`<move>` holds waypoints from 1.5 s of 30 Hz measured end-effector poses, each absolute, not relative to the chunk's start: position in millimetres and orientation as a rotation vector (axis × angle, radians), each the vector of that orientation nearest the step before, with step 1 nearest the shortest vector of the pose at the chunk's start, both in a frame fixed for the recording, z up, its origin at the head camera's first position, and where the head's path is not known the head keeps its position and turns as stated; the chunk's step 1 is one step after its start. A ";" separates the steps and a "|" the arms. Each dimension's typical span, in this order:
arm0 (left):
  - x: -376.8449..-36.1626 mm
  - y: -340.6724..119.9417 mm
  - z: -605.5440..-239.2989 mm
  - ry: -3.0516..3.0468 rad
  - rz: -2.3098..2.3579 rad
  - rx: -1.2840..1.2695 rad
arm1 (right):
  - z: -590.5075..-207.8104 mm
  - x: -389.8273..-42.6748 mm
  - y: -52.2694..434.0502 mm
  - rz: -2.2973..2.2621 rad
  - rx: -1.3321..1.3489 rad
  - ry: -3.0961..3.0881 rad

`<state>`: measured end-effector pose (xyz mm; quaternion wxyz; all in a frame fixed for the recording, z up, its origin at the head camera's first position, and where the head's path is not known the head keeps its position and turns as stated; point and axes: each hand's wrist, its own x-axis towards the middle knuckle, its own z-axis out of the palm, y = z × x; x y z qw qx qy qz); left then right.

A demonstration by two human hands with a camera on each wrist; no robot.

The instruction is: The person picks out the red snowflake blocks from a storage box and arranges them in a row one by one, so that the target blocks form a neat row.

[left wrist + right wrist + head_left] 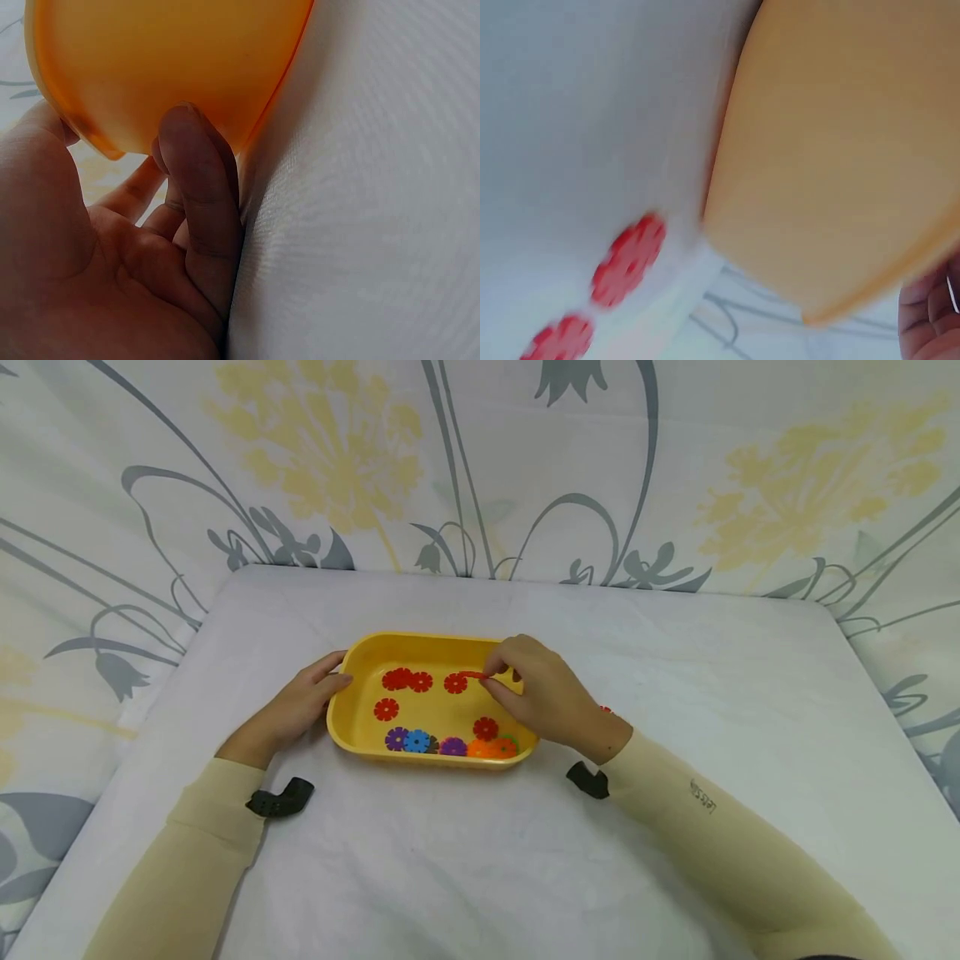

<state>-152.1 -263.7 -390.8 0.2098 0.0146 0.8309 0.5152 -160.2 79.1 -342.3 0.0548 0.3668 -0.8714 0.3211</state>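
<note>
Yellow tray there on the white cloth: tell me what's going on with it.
A person's left hand grips the left end of the yellow tray. Their right hand pinches a red notched disc, seen edge-on, beside another; whether the two are joined is hard to tell. More discs lie inside, including purple, blue and orange ones along the near side. Two red discs lie outside, on the white cloth.

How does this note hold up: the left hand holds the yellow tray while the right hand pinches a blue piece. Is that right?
Not quite: the head view shows that the piece pinched by the right hand is red, not blue. The left hand does hold the yellow tray.
</note>
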 end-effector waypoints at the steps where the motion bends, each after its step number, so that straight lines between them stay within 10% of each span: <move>1: -152.3 -263.7 -390.7 2.309 1.433 0.039 | -341.4 -158.1 84.4 0.985 1.100 -2.625; 45: -151.3 -263.4 -391.3 2.302 1.451 0.056 | -347.7 -165.6 251.3 1.193 0.237 -2.569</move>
